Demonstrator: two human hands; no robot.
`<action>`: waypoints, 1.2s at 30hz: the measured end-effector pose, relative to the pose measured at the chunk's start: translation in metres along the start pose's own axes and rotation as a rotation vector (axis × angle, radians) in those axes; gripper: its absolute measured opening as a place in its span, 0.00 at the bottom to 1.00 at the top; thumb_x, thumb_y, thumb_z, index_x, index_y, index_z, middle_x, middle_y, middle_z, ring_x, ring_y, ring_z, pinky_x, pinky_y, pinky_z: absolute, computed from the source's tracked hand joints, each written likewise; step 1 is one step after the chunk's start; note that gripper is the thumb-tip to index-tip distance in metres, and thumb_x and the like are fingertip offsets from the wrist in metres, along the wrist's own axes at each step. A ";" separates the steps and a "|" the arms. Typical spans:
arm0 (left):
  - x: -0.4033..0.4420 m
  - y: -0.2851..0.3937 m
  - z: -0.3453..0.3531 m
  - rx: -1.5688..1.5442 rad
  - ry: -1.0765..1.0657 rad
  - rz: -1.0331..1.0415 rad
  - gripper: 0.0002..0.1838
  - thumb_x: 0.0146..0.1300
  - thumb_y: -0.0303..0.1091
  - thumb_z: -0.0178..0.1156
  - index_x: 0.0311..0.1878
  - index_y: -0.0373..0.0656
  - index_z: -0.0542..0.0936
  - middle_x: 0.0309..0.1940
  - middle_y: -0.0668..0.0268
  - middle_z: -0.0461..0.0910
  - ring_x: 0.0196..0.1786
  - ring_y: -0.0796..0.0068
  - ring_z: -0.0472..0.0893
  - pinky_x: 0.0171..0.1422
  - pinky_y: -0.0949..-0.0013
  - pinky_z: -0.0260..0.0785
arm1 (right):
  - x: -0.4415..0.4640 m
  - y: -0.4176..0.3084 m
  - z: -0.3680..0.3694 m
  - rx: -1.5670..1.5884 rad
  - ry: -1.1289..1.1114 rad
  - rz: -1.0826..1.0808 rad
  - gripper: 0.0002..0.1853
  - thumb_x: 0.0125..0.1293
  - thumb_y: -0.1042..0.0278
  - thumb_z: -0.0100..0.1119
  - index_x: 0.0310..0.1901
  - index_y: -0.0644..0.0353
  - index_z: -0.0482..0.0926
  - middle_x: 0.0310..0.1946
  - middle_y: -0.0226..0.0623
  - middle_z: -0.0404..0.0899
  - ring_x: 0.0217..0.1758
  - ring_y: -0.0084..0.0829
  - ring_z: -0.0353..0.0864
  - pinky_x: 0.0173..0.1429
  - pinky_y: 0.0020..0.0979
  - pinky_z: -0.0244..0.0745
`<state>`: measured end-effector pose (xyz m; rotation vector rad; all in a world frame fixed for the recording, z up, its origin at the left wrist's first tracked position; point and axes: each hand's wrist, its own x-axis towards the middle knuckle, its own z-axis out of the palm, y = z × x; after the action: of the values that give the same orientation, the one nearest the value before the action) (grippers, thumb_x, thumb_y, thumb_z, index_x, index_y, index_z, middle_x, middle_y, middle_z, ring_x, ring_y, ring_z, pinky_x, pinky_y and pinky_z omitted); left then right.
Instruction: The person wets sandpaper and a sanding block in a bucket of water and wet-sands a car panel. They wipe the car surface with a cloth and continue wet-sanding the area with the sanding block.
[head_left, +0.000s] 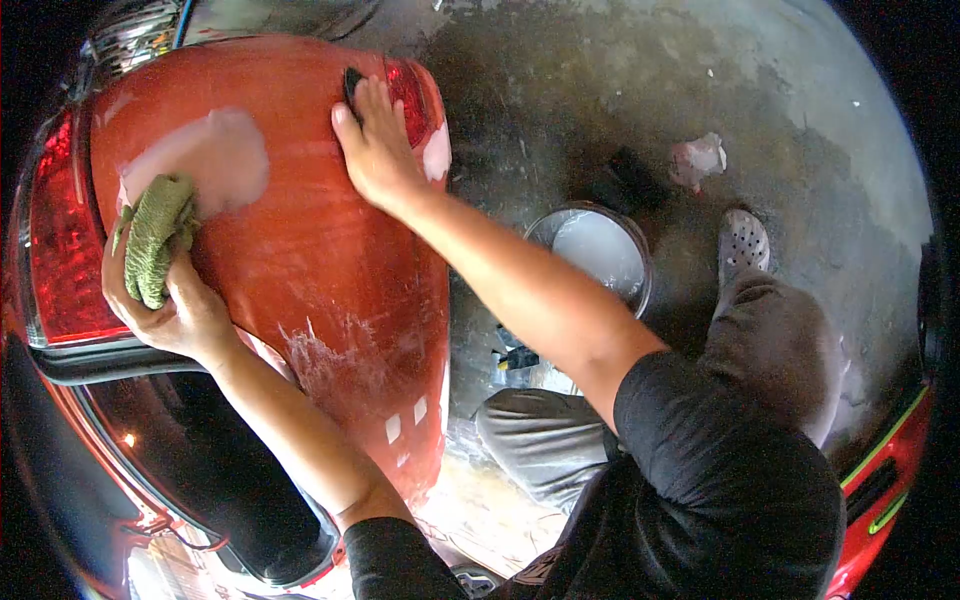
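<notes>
My left hand [175, 300] is wrapped round a folded green cloth [158, 235], close to the tail light [68, 240] and the lower edge of a pale filler patch [205, 165]. The patch lies on the red car panel [300, 230]. Farther right, my right hand [378, 140] rests on the panel beside a smaller red light [408, 100]. Under its fingertips a dark, flat object [352, 86] shows in part; most of it is hidden.
Below my right forearm a bucket of whitish liquid [600, 255] stands on the wet floor [560, 90]. A stained scrap [698, 160] lies beyond it. My shoe [745, 240] is to the right. Another red vehicle part [880, 490] shows at lower right.
</notes>
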<state>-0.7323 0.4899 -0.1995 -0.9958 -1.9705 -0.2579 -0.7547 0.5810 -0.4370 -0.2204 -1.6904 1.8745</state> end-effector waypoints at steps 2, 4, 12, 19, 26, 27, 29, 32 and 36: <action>0.002 0.004 0.003 -0.052 0.023 -0.029 0.23 0.56 0.26 0.71 0.57 0.35 0.83 0.56 0.54 0.86 0.59 0.55 0.83 0.71 0.54 0.71 | -0.051 -0.009 0.001 -0.011 0.012 -0.053 0.40 0.82 0.53 0.47 0.78 0.81 0.50 0.82 0.71 0.42 0.87 0.65 0.38 0.87 0.60 0.35; 0.002 0.006 0.003 -0.066 -0.001 -0.001 0.23 0.56 0.26 0.72 0.57 0.35 0.83 0.56 0.54 0.86 0.59 0.56 0.83 0.71 0.54 0.71 | -0.129 -0.021 -0.011 0.111 -0.140 -0.022 0.42 0.81 0.53 0.49 0.81 0.77 0.44 0.84 0.67 0.31 0.88 0.65 0.27 0.87 0.60 0.30; -0.003 0.000 0.002 -0.036 0.019 -0.041 0.24 0.58 0.31 0.67 0.59 0.31 0.82 0.57 0.53 0.85 0.57 0.56 0.84 0.67 0.54 0.76 | 0.023 0.000 0.002 0.146 0.049 0.074 0.38 0.83 0.47 0.41 0.73 0.84 0.61 0.80 0.74 0.48 0.86 0.67 0.43 0.87 0.59 0.37; -0.006 -0.002 0.002 -0.110 0.013 -0.102 0.23 0.58 0.23 0.69 0.59 0.32 0.81 0.57 0.53 0.85 0.58 0.58 0.83 0.69 0.56 0.75 | -0.177 -0.026 -0.001 0.045 -0.134 0.051 0.45 0.79 0.53 0.54 0.79 0.80 0.45 0.83 0.70 0.35 0.86 0.70 0.34 0.87 0.59 0.33; -0.004 -0.002 0.002 -0.074 -0.004 -0.064 0.25 0.57 0.24 0.70 0.59 0.31 0.80 0.57 0.54 0.85 0.58 0.59 0.83 0.69 0.56 0.74 | -0.006 -0.020 0.004 0.112 -0.015 0.344 0.41 0.85 0.47 0.38 0.76 0.84 0.52 0.81 0.74 0.42 0.88 0.62 0.37 0.89 0.51 0.33; -0.005 -0.004 0.001 -0.071 0.003 -0.056 0.24 0.57 0.24 0.70 0.59 0.31 0.81 0.57 0.54 0.85 0.58 0.58 0.83 0.69 0.56 0.74 | -0.013 -0.023 0.000 0.158 -0.017 0.348 0.41 0.85 0.46 0.37 0.77 0.84 0.51 0.82 0.73 0.41 0.88 0.60 0.36 0.89 0.49 0.32; -0.004 -0.005 0.002 -0.080 0.009 -0.059 0.24 0.57 0.26 0.70 0.59 0.31 0.81 0.57 0.53 0.85 0.58 0.58 0.83 0.68 0.56 0.74 | -0.059 -0.028 -0.008 0.258 -0.009 0.369 0.42 0.85 0.44 0.36 0.78 0.83 0.49 0.83 0.71 0.39 0.89 0.57 0.35 0.89 0.45 0.31; -0.008 -0.004 0.001 -0.076 0.012 -0.086 0.24 0.57 0.27 0.69 0.59 0.32 0.81 0.57 0.53 0.85 0.58 0.58 0.83 0.68 0.56 0.75 | -0.114 -0.044 -0.021 0.315 -0.107 0.450 0.42 0.85 0.46 0.34 0.76 0.87 0.49 0.82 0.73 0.36 0.88 0.62 0.33 0.89 0.49 0.30; -0.004 -0.003 -0.001 -0.039 -0.001 -0.056 0.25 0.57 0.27 0.68 0.59 0.32 0.81 0.57 0.53 0.85 0.58 0.57 0.84 0.68 0.56 0.75 | -0.057 -0.036 -0.013 0.364 0.017 0.464 0.42 0.85 0.44 0.33 0.76 0.85 0.51 0.81 0.74 0.41 0.87 0.62 0.37 0.89 0.50 0.33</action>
<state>-0.7323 0.4853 -0.2018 -0.9664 -2.0030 -0.3288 -0.6909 0.5619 -0.4197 -0.5104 -1.3278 2.4706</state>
